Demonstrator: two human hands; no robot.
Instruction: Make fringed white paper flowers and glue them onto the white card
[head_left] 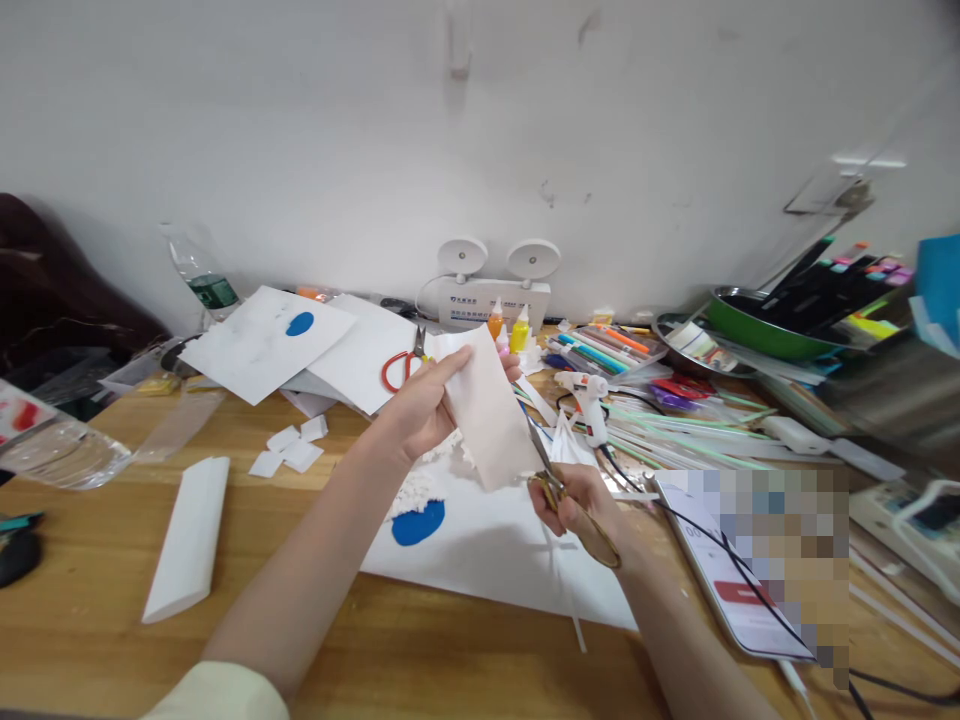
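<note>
Left hand [429, 402] grips white paper [491, 425]; by its lower right edge, right hand [583, 500] grips gold scissors [552, 481] — apparently trimming, which calls for steadiness.

Glue gun [594, 405] — obstacle beyond right hand [586, 495]

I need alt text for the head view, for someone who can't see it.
A left hand holds white paper while the right hand holds gold-coloured scissors at its edge. Below, a white sheet with a blue patch lies on a cluttered wooden table.

gold scissors [552, 478] partly hidden by right hand [587, 495]; phone [705, 572] part-pixelated
</note>
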